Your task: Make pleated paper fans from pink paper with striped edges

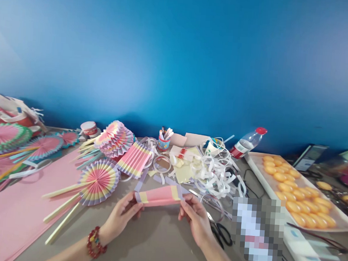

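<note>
Over the grey tabletop (166, 247), front and centre, the left hand (124, 212) pinches one end of a pink paper strip (158, 196) banded yellow and lilac, while the right hand (197, 217) pinches the other, both curled! Black-handled scissors (214, 225) lie just beside the right hand; a pleated round fan (100, 182) rests near the left.

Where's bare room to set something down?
The grey tabletop is bare between left hand and right hand, nearside of the pink and yellow paper strip. Crowded: curled white paper ribbons beyond the strip, round pleated paper fans leftward, black-handled scissors by the right hand.
</note>
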The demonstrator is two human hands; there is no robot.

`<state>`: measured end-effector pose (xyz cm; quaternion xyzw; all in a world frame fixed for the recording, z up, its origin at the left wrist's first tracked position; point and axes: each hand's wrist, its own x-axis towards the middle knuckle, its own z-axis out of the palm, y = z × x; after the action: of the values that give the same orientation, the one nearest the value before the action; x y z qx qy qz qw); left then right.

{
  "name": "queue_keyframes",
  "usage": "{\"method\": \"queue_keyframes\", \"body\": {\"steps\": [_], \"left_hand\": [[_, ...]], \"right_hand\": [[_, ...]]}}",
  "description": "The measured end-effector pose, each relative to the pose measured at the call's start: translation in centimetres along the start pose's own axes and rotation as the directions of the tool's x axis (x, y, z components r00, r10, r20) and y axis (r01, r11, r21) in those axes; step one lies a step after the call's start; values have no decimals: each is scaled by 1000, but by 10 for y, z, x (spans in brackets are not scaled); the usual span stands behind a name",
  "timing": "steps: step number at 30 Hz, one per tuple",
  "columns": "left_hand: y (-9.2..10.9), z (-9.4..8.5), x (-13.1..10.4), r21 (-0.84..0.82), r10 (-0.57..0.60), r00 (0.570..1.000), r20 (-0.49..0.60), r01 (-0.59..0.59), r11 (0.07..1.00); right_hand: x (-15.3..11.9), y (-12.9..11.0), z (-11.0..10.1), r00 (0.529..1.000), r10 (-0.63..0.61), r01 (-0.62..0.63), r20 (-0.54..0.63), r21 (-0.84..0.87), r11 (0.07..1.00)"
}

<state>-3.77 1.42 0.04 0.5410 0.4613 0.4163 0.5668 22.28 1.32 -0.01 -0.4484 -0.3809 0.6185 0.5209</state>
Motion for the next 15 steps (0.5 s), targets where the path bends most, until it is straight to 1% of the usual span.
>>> {"method": "queue_keyframes", "body": {"steps": [5,9,11,15], "left_hand": [[2,0,-1,7,-29,1000,-9,29,1000],[0,0,-1,39,-50,997,-51,52,998],[-3,0,0,66,-37,998,-56,41,997],[-5,-1,-1,102,30,1000,10,-30,994]], "right_hand": [[1,2,-2,997,-75,72,-18,-101,992],[-1,2,-2,995,-97,95,-6,-122,988],[-1,0,-2,995,-91,94,28,-123,988],[-2,-5,0,984,-48,72,169,-135,988]]}}
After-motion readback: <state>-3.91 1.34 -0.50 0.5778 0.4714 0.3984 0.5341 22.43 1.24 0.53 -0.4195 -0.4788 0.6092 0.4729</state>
